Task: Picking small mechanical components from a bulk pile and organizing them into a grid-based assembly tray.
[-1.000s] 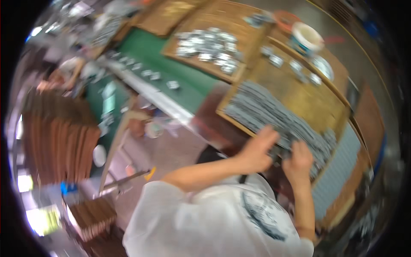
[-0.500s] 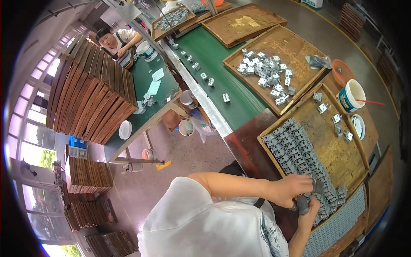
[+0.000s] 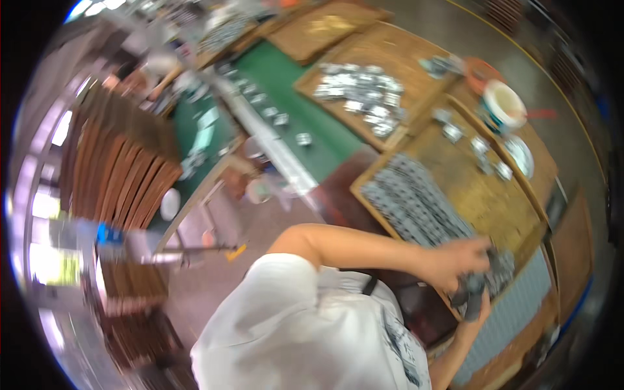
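Both my hands are close together over the lower corner of a wooden tray (image 3: 416, 138) with tight rows of small grey metal parts (image 3: 416, 198). My left hand (image 3: 455, 263) reaches in from the left, its fingers bent and closed. Below it, my right hand (image 3: 479, 315) comes up from the lower edge, also closed. Dark grey material (image 3: 469, 292) shows at the fingers of both hands. Blur hides whether it is finger covers or a held part. More grey parts (image 3: 500, 270) lie just beside the fingertips.
Several loose parts (image 3: 480, 146) lie on the tray's far side. Beyond it, another wooden tray (image 3: 422, 49) carries a heap of metal parts (image 3: 361, 91). A green conveyor belt (image 3: 325, 146) with spaced parts runs at left. A white bucket (image 3: 504, 107) stands at right.
The whole view has shifted and blurred, so the trays and belt appear farther left. My hands stay together at the tray's lower corner, with the left hand's fingers somewhat more stretched.
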Action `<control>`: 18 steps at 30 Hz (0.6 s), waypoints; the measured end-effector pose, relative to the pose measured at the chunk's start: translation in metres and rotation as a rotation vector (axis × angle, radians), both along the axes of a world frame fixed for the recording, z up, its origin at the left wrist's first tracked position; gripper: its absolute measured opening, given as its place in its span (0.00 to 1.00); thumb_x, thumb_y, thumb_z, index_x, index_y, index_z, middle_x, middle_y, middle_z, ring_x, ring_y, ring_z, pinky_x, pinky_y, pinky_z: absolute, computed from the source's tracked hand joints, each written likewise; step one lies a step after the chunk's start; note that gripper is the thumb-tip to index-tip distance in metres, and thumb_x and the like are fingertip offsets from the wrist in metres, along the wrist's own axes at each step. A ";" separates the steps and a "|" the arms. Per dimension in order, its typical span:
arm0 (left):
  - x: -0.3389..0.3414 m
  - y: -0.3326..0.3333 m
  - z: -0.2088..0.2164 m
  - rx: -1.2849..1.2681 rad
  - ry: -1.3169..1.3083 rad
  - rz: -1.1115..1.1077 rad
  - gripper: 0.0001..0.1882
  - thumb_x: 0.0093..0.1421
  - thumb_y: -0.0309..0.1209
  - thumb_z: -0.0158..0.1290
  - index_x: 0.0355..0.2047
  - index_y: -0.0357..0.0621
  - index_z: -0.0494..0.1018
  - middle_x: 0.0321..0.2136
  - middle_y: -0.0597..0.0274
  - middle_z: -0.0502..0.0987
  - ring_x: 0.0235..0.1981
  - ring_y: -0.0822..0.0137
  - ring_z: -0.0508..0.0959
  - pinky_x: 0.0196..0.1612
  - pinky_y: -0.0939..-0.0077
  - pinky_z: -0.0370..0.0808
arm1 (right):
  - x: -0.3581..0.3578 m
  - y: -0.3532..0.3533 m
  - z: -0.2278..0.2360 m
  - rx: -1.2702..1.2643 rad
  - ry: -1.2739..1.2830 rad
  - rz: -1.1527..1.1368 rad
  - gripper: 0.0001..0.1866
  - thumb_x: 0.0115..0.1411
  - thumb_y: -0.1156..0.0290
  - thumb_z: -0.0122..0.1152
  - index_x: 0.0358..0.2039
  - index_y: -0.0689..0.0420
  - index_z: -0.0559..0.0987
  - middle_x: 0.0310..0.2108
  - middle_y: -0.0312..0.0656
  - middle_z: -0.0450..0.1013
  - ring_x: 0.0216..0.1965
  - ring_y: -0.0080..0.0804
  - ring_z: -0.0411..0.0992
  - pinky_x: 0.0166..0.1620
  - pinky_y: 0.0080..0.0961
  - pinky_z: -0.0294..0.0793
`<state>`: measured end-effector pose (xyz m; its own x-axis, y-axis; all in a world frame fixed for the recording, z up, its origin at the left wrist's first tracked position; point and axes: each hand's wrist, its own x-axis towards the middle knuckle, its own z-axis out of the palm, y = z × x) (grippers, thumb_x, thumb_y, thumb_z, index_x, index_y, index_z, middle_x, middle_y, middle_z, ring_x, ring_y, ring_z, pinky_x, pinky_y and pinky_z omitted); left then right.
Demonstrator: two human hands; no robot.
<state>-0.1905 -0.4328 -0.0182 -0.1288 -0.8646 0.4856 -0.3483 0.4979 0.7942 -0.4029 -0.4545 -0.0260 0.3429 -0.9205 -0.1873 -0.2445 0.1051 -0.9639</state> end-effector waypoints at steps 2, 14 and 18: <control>0.006 -0.028 -0.015 0.030 -0.044 0.120 0.27 0.38 0.30 0.63 0.41 0.41 0.69 0.41 0.41 0.67 0.45 0.41 0.68 0.47 0.53 0.68 | -0.026 -0.016 -0.002 0.079 0.005 -0.076 0.15 0.61 0.66 0.56 0.44 0.63 0.77 0.35 0.34 0.75 0.34 0.21 0.71 0.36 0.21 0.71; -0.022 -0.164 -0.060 0.641 -0.045 0.017 0.20 0.49 0.22 0.57 0.45 0.40 0.76 0.32 0.60 0.80 0.32 0.68 0.77 0.40 0.75 0.74 | -0.213 -0.136 -0.024 -0.145 0.036 -0.674 0.08 0.61 0.69 0.58 0.29 0.59 0.78 0.20 0.32 0.71 0.20 0.19 0.66 0.25 0.19 0.62; -0.018 -0.168 -0.060 0.811 0.001 0.053 0.22 0.48 0.15 0.53 0.47 0.36 0.76 0.34 0.62 0.79 0.36 0.69 0.76 0.42 0.78 0.72 | -0.248 -0.194 -0.064 -0.110 0.108 -0.827 0.11 0.61 0.68 0.56 0.38 0.62 0.79 0.28 0.37 0.75 0.27 0.26 0.71 0.31 0.23 0.68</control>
<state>-0.2082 -0.6009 -0.0782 -0.0778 -0.9526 -0.2941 -0.3545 -0.2493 0.9012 -0.6511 -0.6486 -0.0905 -0.4644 -0.8824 -0.0747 -0.2218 0.1975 -0.9549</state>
